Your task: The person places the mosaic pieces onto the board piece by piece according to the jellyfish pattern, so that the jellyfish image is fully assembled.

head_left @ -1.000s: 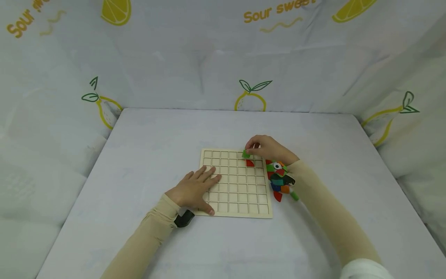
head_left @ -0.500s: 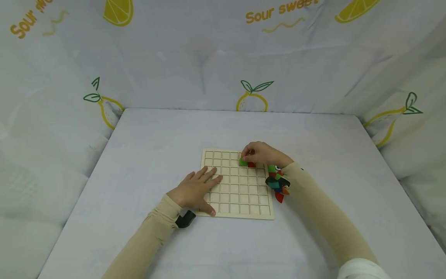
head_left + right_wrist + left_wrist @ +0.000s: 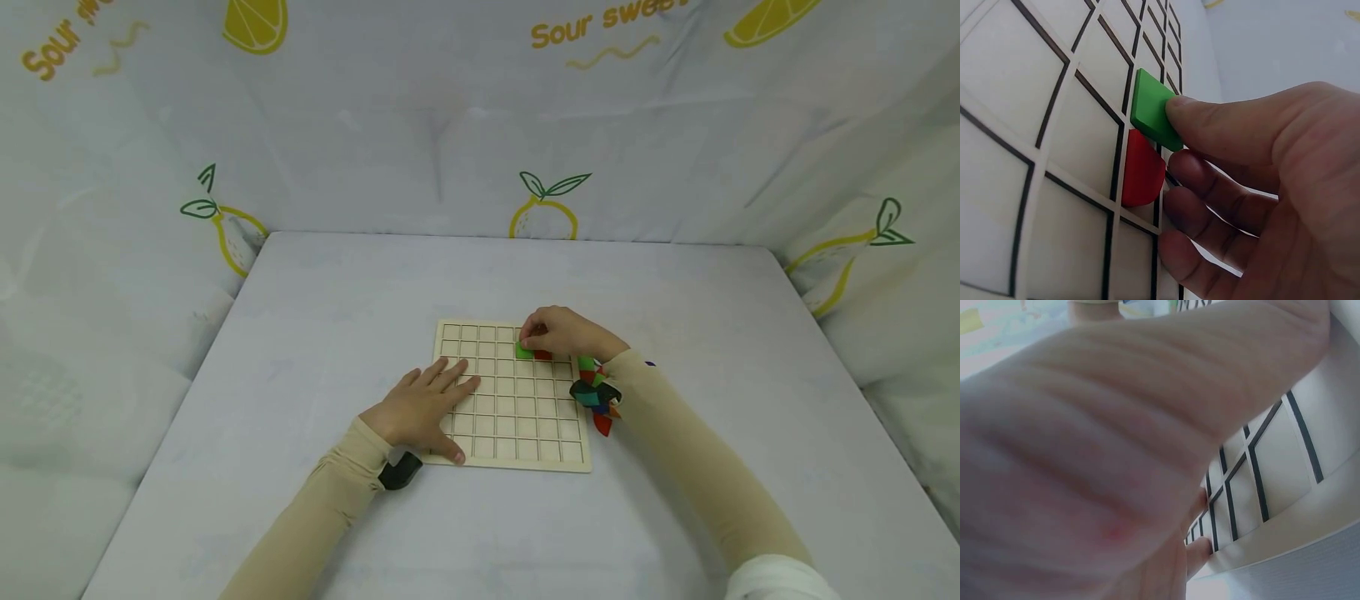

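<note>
A pale wooden grid board (image 3: 506, 425) lies on the table, marked into rows of square cells. My left hand (image 3: 420, 410) rests flat on its left side with the fingers spread. Near the board's upper right, my right hand (image 3: 562, 332) pinches a green square tile (image 3: 1154, 109) between thumb and fingers. The tile sits at a cell in the second row, its edge slightly raised in the right wrist view. Directly beside it, a red round-edged tile (image 3: 1142, 172) lies in the neighbouring cell. The left wrist view shows mostly skin and part of the grid.
A small pile of coloured pieces (image 3: 602, 423), red, green, blue, orange and others, lies just right of the board, partly hidden by the right wrist. White table (image 3: 352, 292) surrounds the board, with a lemon-printed cloth (image 3: 360, 125) behind.
My right hand has brought the green tile from the top row down to the cell left of the red tile, then has barely moved. The left hand has stayed on the board.
</note>
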Tool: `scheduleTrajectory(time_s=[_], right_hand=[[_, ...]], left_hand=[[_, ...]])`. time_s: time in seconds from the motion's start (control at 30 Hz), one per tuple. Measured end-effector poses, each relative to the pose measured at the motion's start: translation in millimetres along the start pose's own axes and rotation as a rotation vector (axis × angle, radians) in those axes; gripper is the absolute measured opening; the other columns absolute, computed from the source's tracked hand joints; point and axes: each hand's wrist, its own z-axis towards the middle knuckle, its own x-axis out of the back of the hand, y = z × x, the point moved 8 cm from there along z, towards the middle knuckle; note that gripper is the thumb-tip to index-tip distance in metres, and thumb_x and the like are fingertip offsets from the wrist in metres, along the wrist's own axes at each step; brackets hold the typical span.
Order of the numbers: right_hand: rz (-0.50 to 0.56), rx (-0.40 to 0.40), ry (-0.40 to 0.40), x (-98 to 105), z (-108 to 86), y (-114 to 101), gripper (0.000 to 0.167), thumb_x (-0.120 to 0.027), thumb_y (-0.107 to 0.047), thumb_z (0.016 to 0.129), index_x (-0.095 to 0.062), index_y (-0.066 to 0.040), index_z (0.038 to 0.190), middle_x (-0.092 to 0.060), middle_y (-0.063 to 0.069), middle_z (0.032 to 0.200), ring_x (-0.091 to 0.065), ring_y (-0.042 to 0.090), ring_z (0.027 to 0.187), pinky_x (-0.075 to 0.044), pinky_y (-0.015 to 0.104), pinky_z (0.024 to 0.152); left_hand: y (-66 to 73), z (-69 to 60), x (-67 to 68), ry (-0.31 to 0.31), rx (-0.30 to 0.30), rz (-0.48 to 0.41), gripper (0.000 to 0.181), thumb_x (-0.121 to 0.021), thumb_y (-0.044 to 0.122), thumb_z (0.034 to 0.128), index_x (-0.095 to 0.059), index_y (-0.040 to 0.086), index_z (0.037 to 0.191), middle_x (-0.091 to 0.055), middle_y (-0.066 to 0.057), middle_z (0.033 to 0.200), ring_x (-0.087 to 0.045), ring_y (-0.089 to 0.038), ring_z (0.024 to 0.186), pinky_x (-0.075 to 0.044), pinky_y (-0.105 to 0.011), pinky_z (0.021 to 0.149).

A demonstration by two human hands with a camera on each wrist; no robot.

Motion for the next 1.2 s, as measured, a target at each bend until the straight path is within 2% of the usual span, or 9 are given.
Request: scheduleTrajectory(time_s=[0.5, 0.67, 0.9, 1.2], right_hand=[[-0.061, -0.001, 0.017, -2, 4.7, 0, 0.009, -0.066, -0.022, 0.099, -0.07, -0.013, 0.097, -0.066, 0.005, 0.1, -0.055, 0.019, 0.088, -0.049, 0.034, 0.082], [-0.041, 0.005, 0.023, 0, 2.6, -1, 0.012, -0.065, -0.023, 0.1, -0.07, -0.013, 0.103, -0.068, 0.004, 0.103, -0.057, 0.019, 0.09, -0.05, 0.034, 0.084], [0.05, 0.008, 0.065, 21, -13.1, 5, 0.023, -0.06, -0.023, 0.103, -0.069, -0.009, 0.117, -0.068, 0.009, 0.112, -0.058, 0.024, 0.097, -0.05, 0.035, 0.083], [-0.005, -0.014, 0.125, 48, -35.7, 26, 0.025, -0.06, -0.024, 0.103, -0.068, -0.008, 0.12, -0.066, 0.01, 0.112, -0.057, 0.024, 0.098, -0.051, 0.032, 0.079]], left_hand=[[1.5, 0.1, 0.9, -0.011, 0.009, 0.013, 0.111, -0.082, 0.057, 0.0773, -0.019, 0.025, 0.164, -0.003, 0.0, 0.173, -0.001, -0.029, 0.161, -0.014, -0.059, 0.128], [1.6, 0.1, 1.0, -0.013, 0.009, 0.02, 0.112, -0.082, 0.057, 0.0775, -0.019, 0.025, 0.164, -0.003, -0.001, 0.173, -0.001, -0.029, 0.161, -0.014, -0.059, 0.128], [2.1, 0.2, 0.6, -0.012, 0.001, 0.003, 0.112, -0.082, 0.057, 0.0774, -0.019, 0.025, 0.164, -0.004, -0.001, 0.173, -0.001, -0.029, 0.161, -0.013, -0.059, 0.128], [1.0, 0.1, 0.1, -0.009, 0.005, 0.001, 0.111, -0.083, 0.056, 0.0772, -0.02, 0.025, 0.164, -0.004, 0.0, 0.173, -0.001, -0.029, 0.161, -0.013, -0.059, 0.128]])
